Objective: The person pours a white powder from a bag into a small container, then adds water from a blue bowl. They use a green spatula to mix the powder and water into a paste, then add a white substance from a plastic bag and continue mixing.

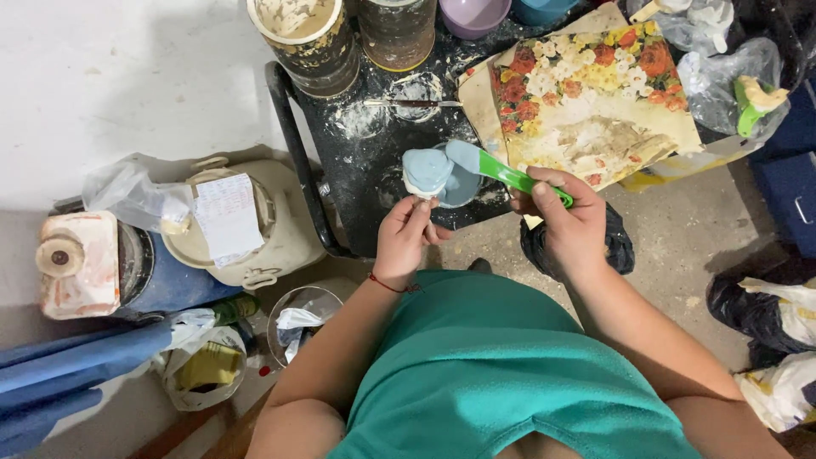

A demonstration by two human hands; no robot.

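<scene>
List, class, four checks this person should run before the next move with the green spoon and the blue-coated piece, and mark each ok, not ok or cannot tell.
1. Left hand grips the blue-coated piece from below: ok.
2. Right hand holds the green spoon by its handle: ok.
3. Spoon bowl loaded with blue mix and touching the piece: ok.
4. Piece held over the small bowl so drips land inside: ok.
5. How much mix is left in the bowl: cannot tell, the piece hides it.
6. Black table free of spills: not ok, white dust and rings show.
</scene>
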